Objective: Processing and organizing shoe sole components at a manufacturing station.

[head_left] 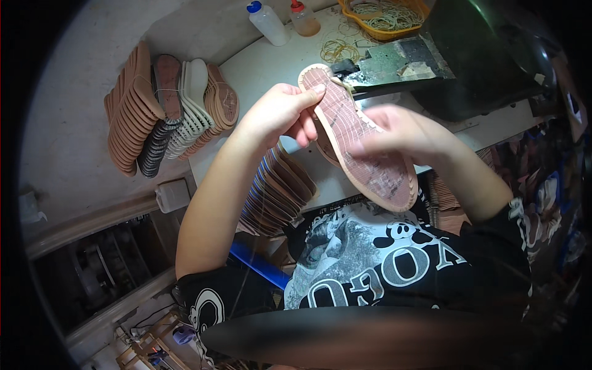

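**Two hands holding a shoe sole over the bench**

At far left, a bundled stack of shoe soles (163, 108), tan, black and white, is leaning on the pale table (265, 65) edge, and a small white box (172, 195) is sitting below it. A second fanned pile of brown soles (277, 191) is lying under the person's left forearm.

The left hand (280, 114) is closing around the toe end of a brown rubber sole (361, 145), thumb pressing on the patterned tread near the rim and the other fingers curling beneath. The sole is being held tread-up above the table edge, in front of the person's chest, running diagonally from upper left to lower right.

The right hand (404, 132) is blurring slightly; its fingers are bending over the middle of the sole and gripping its right edge.

Behind the hands, two squeeze bottles (283, 21), one with a blue cap and one with a red cap, are standing on the table. Loose rubber bands (338, 49) are lying near them, beside an orange basket (385, 31) holding more bands. At right, a dark green machine (468, 55) is sitting just behind the sole's toe.
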